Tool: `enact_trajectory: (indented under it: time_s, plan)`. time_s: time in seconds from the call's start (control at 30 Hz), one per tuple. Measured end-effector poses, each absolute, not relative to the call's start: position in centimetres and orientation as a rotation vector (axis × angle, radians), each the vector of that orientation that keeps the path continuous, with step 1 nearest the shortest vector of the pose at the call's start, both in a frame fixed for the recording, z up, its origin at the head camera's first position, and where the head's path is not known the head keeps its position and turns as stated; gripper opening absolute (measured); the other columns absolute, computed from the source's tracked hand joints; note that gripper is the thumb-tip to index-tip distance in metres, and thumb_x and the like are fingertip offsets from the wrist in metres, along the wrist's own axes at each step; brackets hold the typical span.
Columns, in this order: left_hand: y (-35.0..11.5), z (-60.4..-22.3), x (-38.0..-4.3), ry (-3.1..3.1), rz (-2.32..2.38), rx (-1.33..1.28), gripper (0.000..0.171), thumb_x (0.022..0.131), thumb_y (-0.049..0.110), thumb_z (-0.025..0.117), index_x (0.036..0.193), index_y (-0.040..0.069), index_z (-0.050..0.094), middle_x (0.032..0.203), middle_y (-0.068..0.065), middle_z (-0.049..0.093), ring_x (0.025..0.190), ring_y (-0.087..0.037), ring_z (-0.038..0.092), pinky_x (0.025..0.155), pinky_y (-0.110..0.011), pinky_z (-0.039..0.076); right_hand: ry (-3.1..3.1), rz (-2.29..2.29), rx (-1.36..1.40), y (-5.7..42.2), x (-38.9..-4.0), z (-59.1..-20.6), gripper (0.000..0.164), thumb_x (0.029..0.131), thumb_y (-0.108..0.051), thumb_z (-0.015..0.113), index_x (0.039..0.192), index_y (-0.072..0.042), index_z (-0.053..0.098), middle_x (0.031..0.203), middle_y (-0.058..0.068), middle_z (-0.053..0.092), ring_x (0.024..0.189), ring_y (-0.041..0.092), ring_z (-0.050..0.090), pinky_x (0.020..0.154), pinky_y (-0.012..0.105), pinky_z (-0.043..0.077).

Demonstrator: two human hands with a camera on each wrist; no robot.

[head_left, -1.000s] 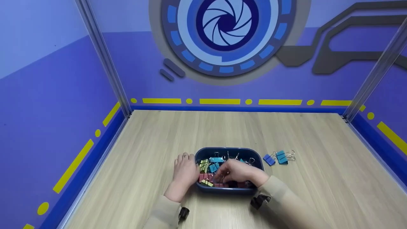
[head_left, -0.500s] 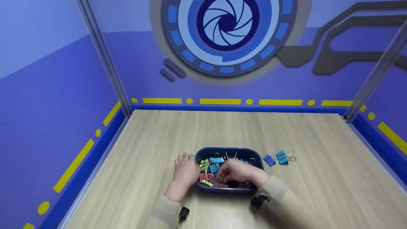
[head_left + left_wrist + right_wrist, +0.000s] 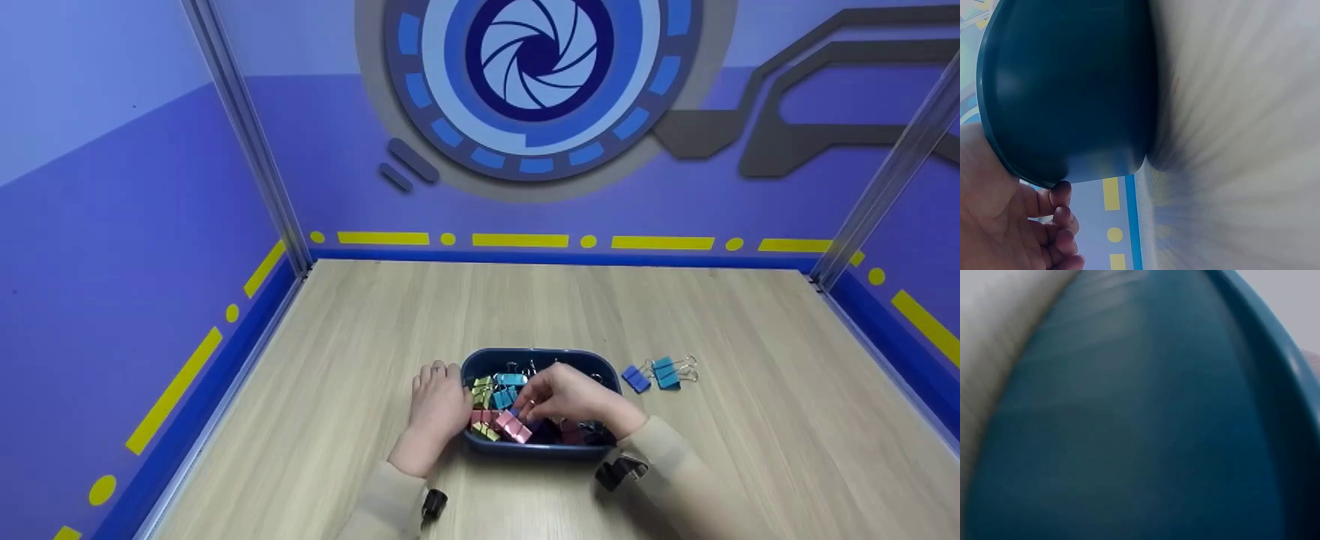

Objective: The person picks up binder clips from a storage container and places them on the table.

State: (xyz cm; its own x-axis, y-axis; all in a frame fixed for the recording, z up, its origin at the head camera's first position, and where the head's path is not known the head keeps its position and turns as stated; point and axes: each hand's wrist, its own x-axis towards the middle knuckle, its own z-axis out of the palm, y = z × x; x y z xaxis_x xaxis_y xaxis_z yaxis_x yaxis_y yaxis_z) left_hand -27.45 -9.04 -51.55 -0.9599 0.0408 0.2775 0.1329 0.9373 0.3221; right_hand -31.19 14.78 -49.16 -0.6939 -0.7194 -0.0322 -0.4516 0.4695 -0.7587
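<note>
A dark blue rectangular container [image 3: 536,451] stands on the table, holding several binder clips in yellow, light blue, pink and black. My left hand [image 3: 439,401] rests against its left rim; in the left wrist view the palm touches the rim and the left hand's fingers [image 3: 1064,216] are loosely bent beyond it. Inside the container, my right hand [image 3: 566,394] pinches a pink binder clip [image 3: 514,427] near its wire handle, tilted above the other clips. The exact fingertip contact is partly hidden. The right wrist view shows only the container's outer wall [image 3: 1129,410], blurred.
To the right of the container lie a dark blue binder clip [image 3: 636,378] and a light blue binder clip [image 3: 666,373]. Purple-blue panels [image 3: 135,247] wall the table in on the left, back and right.
My right hand has risen slightly, and the pink binder clip has come up with it into clear view. The left hand stays on the rim.
</note>
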Motion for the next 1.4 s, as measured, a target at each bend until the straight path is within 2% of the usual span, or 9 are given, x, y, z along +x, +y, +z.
enact_trajectory:
  time_s: [0.17, 0.47, 0.7, 0.87, 1.03, 1.17, 1.4]
  plan:
    - [-9.0, -51.5, -27.4, -2.838, -0.502, -0.128, 0.026, 0.091, 0.020, 0.066, 0.104, -0.002, 0.064, 0.103, -0.018, 0.060, 0.101, -0.036, 0.052, 0.086, -0.047, 0.041, 2.391, -1.167, -0.965, 15.4, -31.0, -49.4, 0.014, 0.087, -0.010, 0.079, 0.101, -0.009, 0.080, 0.089, 0.002, 0.080, 0.070, 0.015, 0.070, 0.054, 0.017, 0.048]
    - [-8.9, -51.5, -27.5, -2.819, -0.490, -0.135, 0.027, 0.090, 0.020, 0.067, 0.105, -0.003, 0.064, 0.104, -0.019, 0.061, 0.102, -0.037, 0.053, 0.089, -0.048, 0.042, 2.418, -1.359, -0.852, 16.7, -30.4, -48.8, 0.019, 0.088, -0.015, 0.079, 0.105, -0.007, 0.078, 0.096, 0.006, 0.080, 0.082, 0.016, 0.076, 0.066, 0.021, 0.055]
    - [-8.9, -51.4, -27.5, -2.832, -0.516, -0.127, 0.029, 0.091, 0.020, 0.067, 0.108, -0.003, 0.064, 0.105, -0.019, 0.061, 0.103, -0.036, 0.053, 0.091, -0.049, 0.041, 2.339, -1.504, -0.750, 18.3, -30.1, -47.6, 0.023, 0.090, -0.012, 0.077, 0.110, 0.000, 0.075, 0.102, 0.015, 0.078, 0.087, 0.011, 0.075, 0.080, 0.031, 0.061]
    - [-8.9, -51.5, -27.6, -2.834, -0.515, -0.126, 0.029, 0.091, 0.020, 0.067, 0.108, -0.003, 0.064, 0.105, -0.019, 0.060, 0.102, -0.036, 0.052, 0.089, -0.048, 0.041, 2.377, -1.564, -0.725, 19.9, -29.9, -46.8, 0.022, 0.090, -0.012, 0.076, 0.109, -0.001, 0.076, 0.101, 0.017, 0.078, 0.084, 0.007, 0.073, 0.077, 0.027, 0.060]
    - [-8.9, -51.6, -27.6, -2.815, -0.487, -0.122, 0.026, 0.089, 0.019, 0.067, 0.103, -0.003, 0.064, 0.102, -0.019, 0.061, 0.100, -0.037, 0.053, 0.086, -0.047, 0.042, 2.470, -1.607, -0.659, 21.7, -29.9, -46.1, 0.024, 0.088, -0.014, 0.079, 0.108, 0.000, 0.076, 0.099, 0.011, 0.078, 0.079, 0.003, 0.069, 0.071, 0.021, 0.056]
    - [-8.9, -51.6, -27.6, -2.821, -0.504, -0.114, 0.027, 0.090, 0.019, 0.067, 0.105, -0.003, 0.064, 0.104, -0.020, 0.061, 0.101, -0.037, 0.053, 0.088, -0.048, 0.042, 2.486, -1.684, -0.614, 23.3, -29.9, -45.6, 0.029, 0.087, -0.013, 0.080, 0.110, 0.004, 0.075, 0.095, 0.003, 0.080, 0.079, 0.003, 0.070, 0.072, 0.023, 0.058]
    - [-9.1, -51.6, -27.6, -2.840, -0.526, -0.110, 0.029, 0.091, 0.020, 0.067, 0.108, -0.003, 0.064, 0.107, -0.021, 0.061, 0.103, -0.037, 0.052, 0.090, -0.049, 0.041, 2.563, -1.790, -0.489, 26.5, -29.8, -45.2, 0.029, 0.087, -0.008, 0.079, 0.110, 0.008, 0.073, 0.092, -0.010, 0.078, 0.080, 0.003, 0.070, 0.069, 0.019, 0.055]
